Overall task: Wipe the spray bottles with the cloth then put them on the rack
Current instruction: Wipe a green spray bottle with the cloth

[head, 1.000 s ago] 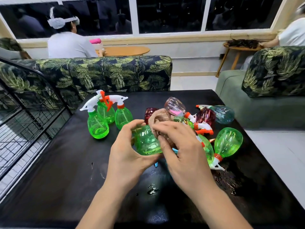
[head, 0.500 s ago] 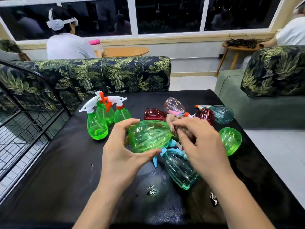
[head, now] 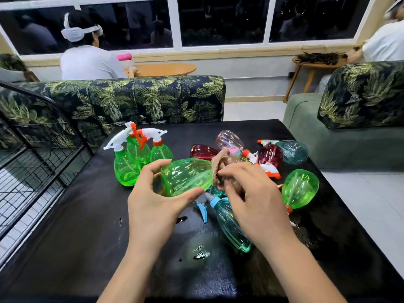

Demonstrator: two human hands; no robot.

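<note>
Green spray bottle [head: 188, 176], held on its side above the middle of the black table [head: 87, 226], base to the left. The left hand [head: 153, 206] grips the base end, thumb beneath and fingers curled over the top. The right hand [head: 255, 197] holds the bunched cloth [head: 220, 167], pressed round the bottle's neck end; the spray head is hidden beneath it.

A second ago the base faced the wearer and the cloth worked the far side of the body. The bottle has since been turned lengthwise and the cloth has moved to the shoulder and neck. The wipe of this bottle therefore appears to be nearing its end, with transfer to the rack [head: 39, 154], off the table's left edge, the likely next step.

Three upright green bottles [head: 125, 165] stand near the far-left corner. A heap of unwiped bottles [head: 300, 189] lies towards the right edge. Water droplets [head: 201, 253] mark the near middle.
</note>
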